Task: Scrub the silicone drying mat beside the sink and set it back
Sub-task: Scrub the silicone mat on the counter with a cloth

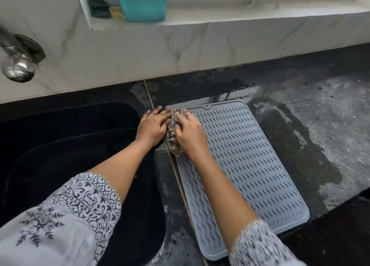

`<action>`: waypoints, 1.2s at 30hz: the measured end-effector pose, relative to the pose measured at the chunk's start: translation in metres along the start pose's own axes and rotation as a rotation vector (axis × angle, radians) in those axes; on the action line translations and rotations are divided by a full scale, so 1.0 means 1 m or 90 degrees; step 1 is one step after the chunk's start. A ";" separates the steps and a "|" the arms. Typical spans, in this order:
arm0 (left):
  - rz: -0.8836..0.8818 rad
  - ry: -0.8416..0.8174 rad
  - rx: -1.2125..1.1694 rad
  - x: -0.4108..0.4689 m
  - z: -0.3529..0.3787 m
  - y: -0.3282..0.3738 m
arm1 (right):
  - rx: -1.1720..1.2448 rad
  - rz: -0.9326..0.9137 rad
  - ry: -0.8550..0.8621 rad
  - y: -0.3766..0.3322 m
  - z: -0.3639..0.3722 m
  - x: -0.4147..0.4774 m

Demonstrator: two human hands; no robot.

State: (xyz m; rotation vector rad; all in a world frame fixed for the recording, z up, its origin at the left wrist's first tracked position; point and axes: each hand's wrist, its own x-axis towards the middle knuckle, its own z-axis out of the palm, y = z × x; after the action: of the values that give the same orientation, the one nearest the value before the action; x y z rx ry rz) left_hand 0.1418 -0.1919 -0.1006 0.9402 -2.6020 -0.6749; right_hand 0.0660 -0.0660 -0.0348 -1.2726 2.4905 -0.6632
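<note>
A grey silicone drying mat (pixel 246 165) with wavy ridges lies flat on the dark wet counter, just right of the black sink (pixel 66 151). My right hand (pixel 190 133) presses a greyish scrubbing cloth (pixel 176 145) onto the mat's far left corner, fingers curled over it. My left hand (pixel 153 125) rests flat beside it on the counter strip between sink and mat, its fingertips touching the cloth's edge. Part of the cloth is hidden under my right hand.
A steel tap (pixel 16 63) sticks out of the tiled wall at the left. On the window ledge stand a teal plastic tub (pixel 143 2), a dark scouring pad (pixel 99 7) and a yellow sponge (pixel 116 12). The counter (pixel 320 125) right of the mat is wet and streaked.
</note>
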 end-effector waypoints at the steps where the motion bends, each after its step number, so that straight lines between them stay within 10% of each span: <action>1: -0.006 0.001 -0.005 0.000 0.000 0.000 | -0.035 0.000 -0.019 0.000 0.012 0.006; 16: -0.009 0.010 -0.015 -0.002 -0.004 0.005 | -0.100 -0.019 -0.219 0.024 -0.055 -0.138; 29: -0.013 0.003 0.008 -0.003 -0.004 0.007 | -0.128 -0.059 -0.086 0.021 -0.003 -0.112; 36: -0.010 -0.004 0.012 -0.003 -0.005 0.008 | -0.124 -0.031 -0.253 0.031 -0.063 -0.190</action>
State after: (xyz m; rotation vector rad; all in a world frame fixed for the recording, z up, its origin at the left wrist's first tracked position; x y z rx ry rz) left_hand 0.1422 -0.1861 -0.0926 0.9674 -2.6133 -0.6598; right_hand 0.1280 0.1217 0.0088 -1.3784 2.2390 -0.1560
